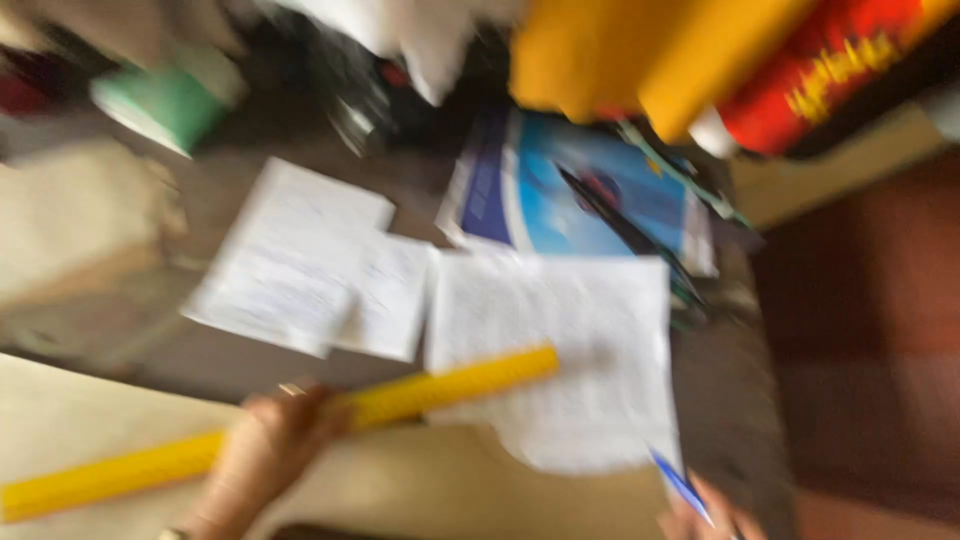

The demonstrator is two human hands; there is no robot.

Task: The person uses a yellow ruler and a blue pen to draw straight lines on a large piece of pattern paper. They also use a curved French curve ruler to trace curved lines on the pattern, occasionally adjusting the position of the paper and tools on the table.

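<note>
The view is heavily blurred by motion. My left hand [265, 455] grips a long yellow ruler [455, 385] near its middle; the ruler runs from the lower left up to the right, its far end lying over a white sheet of paper [570, 340]. My right hand [705, 518] shows only at the bottom edge and holds a blue pen [680, 485] whose tip points up-left toward that sheet's lower corner.
More white sheets [295, 255] lie to the left on a grey table [230, 360]. A blue book [590, 190] with a dark pen on it sits behind. Yellow and red packages [700, 50], a green object [165, 100] and a beige board [90, 420] surround them.
</note>
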